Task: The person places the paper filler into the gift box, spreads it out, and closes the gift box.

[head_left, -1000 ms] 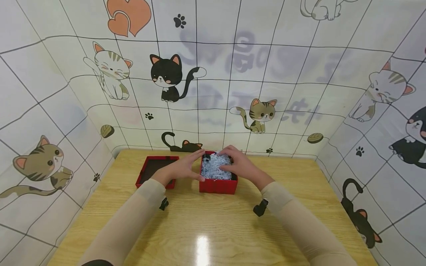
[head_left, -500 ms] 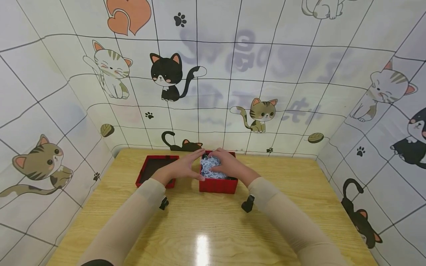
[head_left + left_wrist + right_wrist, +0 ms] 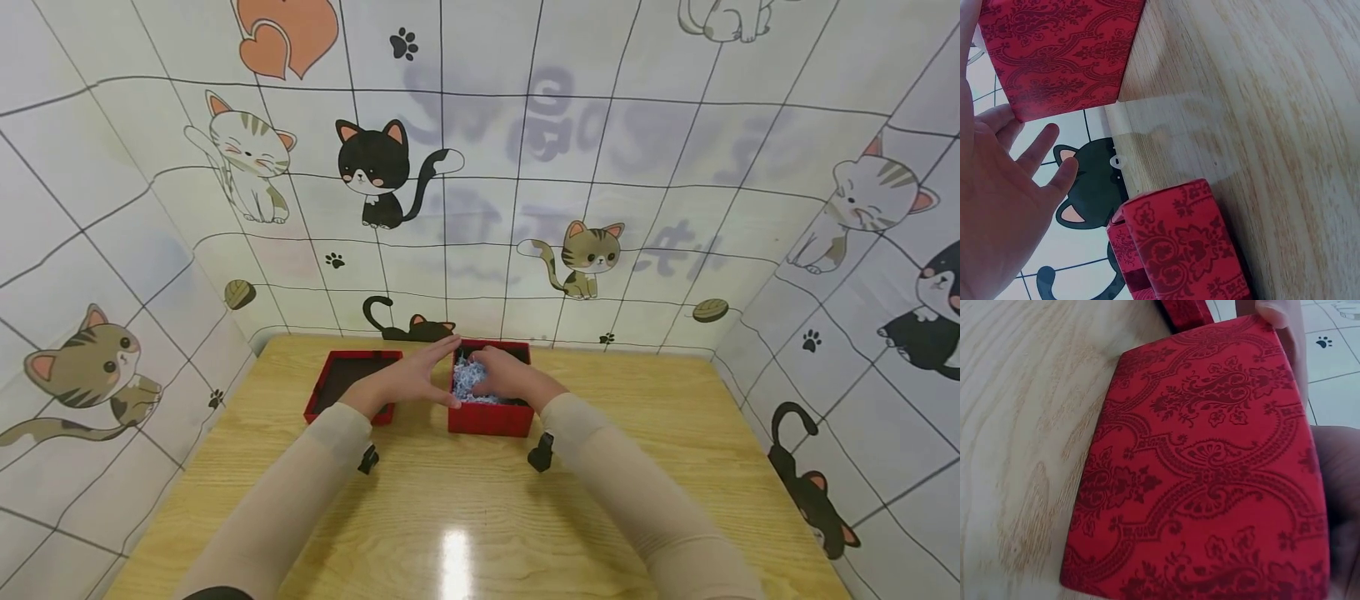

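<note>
A red patterned box [image 3: 491, 419] stands at the table's far middle, holding pale blue shredded paper [image 3: 467, 379] bunched toward its left side. My left hand [image 3: 401, 387] grips the box's left side, its thumb at the near corner and index finger at the far corner. In the left wrist view, other fingers of the left hand [image 3: 1010, 169] extend past the box. My right hand [image 3: 510, 375] reaches into the box, fingers and thumb curled at the shredded paper; its fingertips are partly hidden. In the right wrist view the box wall [image 3: 1210, 462] hides most of that hand.
A red lid [image 3: 352, 375] with a dark inside lies left of the box, partly behind the left wrist. The wooden table [image 3: 405, 508] ends at a white tile-patterned wall [image 3: 480, 208] with printed cats.
My right hand has moved left inside the box, gathering the shredded paper leftward and baring the dark interior at the right and back. My left hand has stayed at the box's left side.
</note>
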A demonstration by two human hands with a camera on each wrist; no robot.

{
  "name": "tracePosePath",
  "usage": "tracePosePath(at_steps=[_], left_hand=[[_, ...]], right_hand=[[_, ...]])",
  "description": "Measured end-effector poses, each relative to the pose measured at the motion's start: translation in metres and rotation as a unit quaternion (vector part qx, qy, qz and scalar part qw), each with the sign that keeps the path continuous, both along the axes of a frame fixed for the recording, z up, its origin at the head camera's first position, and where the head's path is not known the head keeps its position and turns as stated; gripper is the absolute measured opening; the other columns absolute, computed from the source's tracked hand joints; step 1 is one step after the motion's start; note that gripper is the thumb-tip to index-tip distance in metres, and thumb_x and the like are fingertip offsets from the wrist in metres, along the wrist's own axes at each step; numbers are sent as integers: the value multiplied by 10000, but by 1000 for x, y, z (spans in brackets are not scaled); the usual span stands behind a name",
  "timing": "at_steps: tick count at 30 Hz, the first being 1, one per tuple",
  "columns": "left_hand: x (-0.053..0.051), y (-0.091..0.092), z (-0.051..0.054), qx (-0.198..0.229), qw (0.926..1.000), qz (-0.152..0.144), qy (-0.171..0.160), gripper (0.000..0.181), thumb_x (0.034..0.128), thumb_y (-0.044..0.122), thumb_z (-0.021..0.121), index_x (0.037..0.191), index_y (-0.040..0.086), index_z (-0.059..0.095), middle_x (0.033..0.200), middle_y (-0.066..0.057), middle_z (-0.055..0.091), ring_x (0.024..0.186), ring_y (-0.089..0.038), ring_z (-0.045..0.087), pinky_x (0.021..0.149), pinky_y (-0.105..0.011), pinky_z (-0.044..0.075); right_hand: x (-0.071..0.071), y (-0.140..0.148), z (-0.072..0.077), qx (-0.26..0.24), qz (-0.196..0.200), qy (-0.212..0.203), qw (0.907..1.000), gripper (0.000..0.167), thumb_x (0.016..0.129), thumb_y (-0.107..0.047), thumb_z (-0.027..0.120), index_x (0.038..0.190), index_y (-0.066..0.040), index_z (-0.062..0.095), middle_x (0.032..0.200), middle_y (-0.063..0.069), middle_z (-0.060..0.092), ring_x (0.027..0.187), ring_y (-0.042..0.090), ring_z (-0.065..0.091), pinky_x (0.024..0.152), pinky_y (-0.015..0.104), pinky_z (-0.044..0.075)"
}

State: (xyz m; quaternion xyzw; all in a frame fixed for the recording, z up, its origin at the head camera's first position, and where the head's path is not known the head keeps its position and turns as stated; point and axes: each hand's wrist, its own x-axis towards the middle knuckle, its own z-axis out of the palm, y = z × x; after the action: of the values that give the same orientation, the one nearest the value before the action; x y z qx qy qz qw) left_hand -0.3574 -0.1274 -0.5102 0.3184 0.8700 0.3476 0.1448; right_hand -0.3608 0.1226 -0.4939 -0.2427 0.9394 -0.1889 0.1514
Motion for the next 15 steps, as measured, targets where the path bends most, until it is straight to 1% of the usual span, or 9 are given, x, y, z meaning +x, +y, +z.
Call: tracePosePath(at_steps=[5,7,11,15], left_hand=[[1,-1,0,39,10000,-29,27,1234,875,571,919,1797,245,167,1864,-3,84,1699,-306,126,1311,-642,248],[1,-1,1,32,10000,-32,36,1234,874,578,917,1797,246,168,1863,15,84,1699,-303,128,1312,-638,248],[0,0,0,37,10000,-38,42,1229,876,583,913,1797,255,169,1861,28,85,1699,-304,125,1311,-642,247],[0,0,0,22,10000,-31,8,1235,870,594,910,1798,257,167,1861,32,88,1699,-304,133,1308,-647,252]], right_hand=[[0,-5,-2,25,-79,-131,9999,696,1028,-244,827,1604,10,531,1612,198,565,1508,358,519,1257,499,413],[0,-5,-3,17,-114,-155,9998,693,1031,-247,823,1607,2,529,1615,191,566,1506,354,522,1259,499,411],[0,-3,-1,-22,-212,-176,9996,706,1028,-254,826,1615,-6,523,1624,187,558,1508,353,521,1259,506,410],[2,0,5,-151,-216,-114,9996,682,1005,-258,849,1583,-33,564,1589,166,592,1468,336,555,1235,505,445]])
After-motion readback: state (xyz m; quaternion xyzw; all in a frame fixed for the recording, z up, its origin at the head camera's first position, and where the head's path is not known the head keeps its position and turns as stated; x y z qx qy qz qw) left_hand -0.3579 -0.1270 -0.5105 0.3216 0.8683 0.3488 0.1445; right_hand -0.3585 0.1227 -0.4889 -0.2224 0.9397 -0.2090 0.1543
